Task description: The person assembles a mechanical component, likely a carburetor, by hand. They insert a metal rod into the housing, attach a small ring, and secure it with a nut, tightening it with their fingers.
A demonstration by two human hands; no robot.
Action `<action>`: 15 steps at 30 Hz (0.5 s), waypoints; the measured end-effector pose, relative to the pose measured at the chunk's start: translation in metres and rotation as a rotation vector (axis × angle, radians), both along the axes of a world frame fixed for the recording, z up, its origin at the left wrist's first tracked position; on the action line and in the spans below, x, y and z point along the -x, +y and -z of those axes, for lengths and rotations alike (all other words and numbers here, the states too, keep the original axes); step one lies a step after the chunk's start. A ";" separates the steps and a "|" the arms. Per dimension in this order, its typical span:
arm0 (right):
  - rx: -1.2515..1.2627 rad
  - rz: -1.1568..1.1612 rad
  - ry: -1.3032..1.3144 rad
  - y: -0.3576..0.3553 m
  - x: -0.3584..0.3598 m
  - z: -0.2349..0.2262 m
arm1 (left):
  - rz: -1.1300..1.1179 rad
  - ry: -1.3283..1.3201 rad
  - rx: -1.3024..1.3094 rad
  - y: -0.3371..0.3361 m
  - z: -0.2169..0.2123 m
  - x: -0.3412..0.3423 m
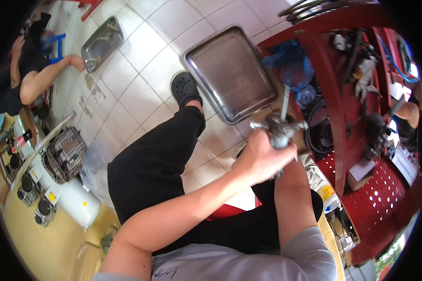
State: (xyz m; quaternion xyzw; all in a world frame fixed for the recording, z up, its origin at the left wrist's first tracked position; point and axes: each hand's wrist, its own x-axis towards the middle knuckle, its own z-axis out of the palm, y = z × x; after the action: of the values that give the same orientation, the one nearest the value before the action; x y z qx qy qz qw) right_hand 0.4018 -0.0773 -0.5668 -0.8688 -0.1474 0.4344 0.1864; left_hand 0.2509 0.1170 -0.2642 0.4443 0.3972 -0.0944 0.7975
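My left hand is closed around a grey metal machine part with arms sticking out to both sides; its exact kind is not clear. A pale, thin rod rises from the part's top; whether it belongs to the part or is a separate tool, I cannot tell. My right forearm reaches up to the same part from below. Behind the part and my left hand, the right hand's fingers are hidden. Both hands are above my right thigh, just short of a large metal tray on the floor.
At right stands a red metal rack with blue plastic bags and a black ring-shaped part. On the left, an engine casing lies beside a white cylinder. Another person sits near a smaller tray of parts.
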 end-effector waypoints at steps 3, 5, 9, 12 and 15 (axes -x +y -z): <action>-0.193 -0.041 -0.325 0.023 -0.004 -0.038 | -0.242 -0.152 -0.123 0.007 0.001 -0.007; -0.309 -0.014 -0.461 0.046 -0.019 -0.088 | -0.249 -0.204 -0.193 0.017 -0.008 -0.008; -0.715 0.517 -0.032 0.102 0.011 -0.256 | -0.186 -0.376 -0.526 0.023 -0.013 0.006; -1.120 0.696 0.286 0.101 0.073 -0.361 | -0.295 -0.491 -0.517 0.007 -0.040 0.027; -1.278 0.559 -0.076 0.086 0.142 -0.425 | -0.375 -0.671 -0.362 -0.035 -0.096 0.063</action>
State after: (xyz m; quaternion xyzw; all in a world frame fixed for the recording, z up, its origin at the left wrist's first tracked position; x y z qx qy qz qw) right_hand 0.2598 0.0092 -0.1419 -0.6090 -0.1513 0.1675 0.7604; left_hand 0.1882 0.0818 -0.1677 0.5031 0.1997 0.2735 0.7951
